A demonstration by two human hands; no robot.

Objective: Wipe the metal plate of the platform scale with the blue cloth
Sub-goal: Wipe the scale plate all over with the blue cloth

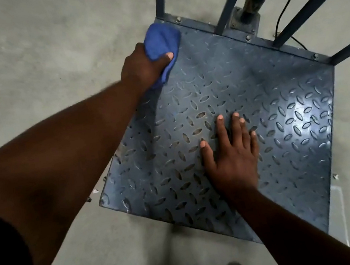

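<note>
While the left hand (143,65) gripped one bunched blue cloth (161,41) at the far-left corner of the single blue-grey diamond-tread metal plate (284,138), the right hand (232,157) lay flat, fingers spread, mid-plate. Four upright rails (306,2) lined the far edge; concrete floor (43,49) lay open around.

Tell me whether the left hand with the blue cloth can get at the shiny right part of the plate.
Probably not directly: the right hand lies flat on the grey metal tread plate, between the left hand gripping the blue cloth and that area.
</note>
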